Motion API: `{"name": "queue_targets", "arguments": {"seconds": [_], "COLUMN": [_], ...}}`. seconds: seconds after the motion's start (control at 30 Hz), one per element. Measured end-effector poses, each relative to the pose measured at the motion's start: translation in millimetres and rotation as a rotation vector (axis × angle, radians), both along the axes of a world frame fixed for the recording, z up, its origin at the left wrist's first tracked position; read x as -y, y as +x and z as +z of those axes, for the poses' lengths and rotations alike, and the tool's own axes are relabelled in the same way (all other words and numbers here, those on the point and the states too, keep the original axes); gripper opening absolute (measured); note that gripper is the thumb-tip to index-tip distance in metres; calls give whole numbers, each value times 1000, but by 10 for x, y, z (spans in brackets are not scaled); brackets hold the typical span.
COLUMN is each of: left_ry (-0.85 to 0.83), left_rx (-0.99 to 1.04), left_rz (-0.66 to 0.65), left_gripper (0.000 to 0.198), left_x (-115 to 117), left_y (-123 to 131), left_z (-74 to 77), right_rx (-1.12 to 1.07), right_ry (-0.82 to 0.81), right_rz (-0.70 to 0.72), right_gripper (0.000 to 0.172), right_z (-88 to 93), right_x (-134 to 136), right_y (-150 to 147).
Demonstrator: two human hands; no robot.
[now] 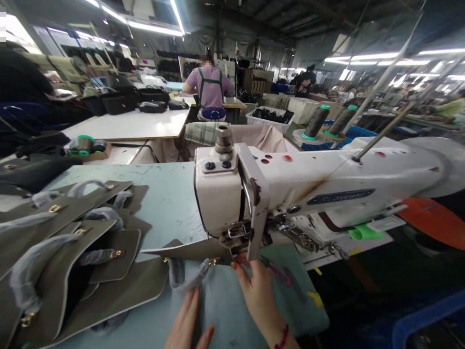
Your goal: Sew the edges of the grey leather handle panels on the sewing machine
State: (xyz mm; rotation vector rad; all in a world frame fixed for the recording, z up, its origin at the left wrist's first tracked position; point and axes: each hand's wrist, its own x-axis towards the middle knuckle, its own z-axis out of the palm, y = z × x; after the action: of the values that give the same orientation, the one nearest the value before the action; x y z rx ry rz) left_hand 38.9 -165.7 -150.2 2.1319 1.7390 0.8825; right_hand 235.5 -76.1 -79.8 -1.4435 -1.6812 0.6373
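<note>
A grey-brown bag panel (196, 250) lies under the head of a white sewing machine (220, 194). Its carrying handle (189, 282), wrapped in clear plastic and fixed with gold-coloured hardware, hangs toward me. My right hand (257, 286) pinches the panel's right end beside the presser area; the machine's lever guard partly covers the fingertips. Below the handle, my left hand (189, 317) lies with fingers stretched and thumb apart, fingertips at the plastic wrap. Whether they press on it I cannot tell.
Several similar panels with wrapped handles (105, 261) pile up at left. Pink-handled scissors (278, 272) lie right of my right hand. Thread cones (317, 122) stand behind the machine. A person in a purple top (210, 87) sits farther back. A blue crate (432, 315) is at lower right.
</note>
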Motion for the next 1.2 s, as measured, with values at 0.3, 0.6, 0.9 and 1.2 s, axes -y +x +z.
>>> {"name": "queue_targets", "arguments": {"seconds": [0.3,0.6,0.9,1.2], "left_ry": [500,369,391,184], "left_rx": [-468,-736,-729,-677], "left_rz": [-142,-281,-242,-204], "left_gripper": [73,35,36,33], "left_x": [-1134,-1178,-1147,-1129], "left_y": [-237,-112,-127,-49], "left_z": [993,1593,1430,1584], "right_rx": [-446,-556,-560,-567], "right_ry": [-158,-206,-266,-273], "right_rz": [147,52,82,50], "right_gripper": [35,35,42,44], "right_z": [260,347,261,264], "right_x": [34,35,6,-53], "right_y": [-337,-524,-432,-419]}}
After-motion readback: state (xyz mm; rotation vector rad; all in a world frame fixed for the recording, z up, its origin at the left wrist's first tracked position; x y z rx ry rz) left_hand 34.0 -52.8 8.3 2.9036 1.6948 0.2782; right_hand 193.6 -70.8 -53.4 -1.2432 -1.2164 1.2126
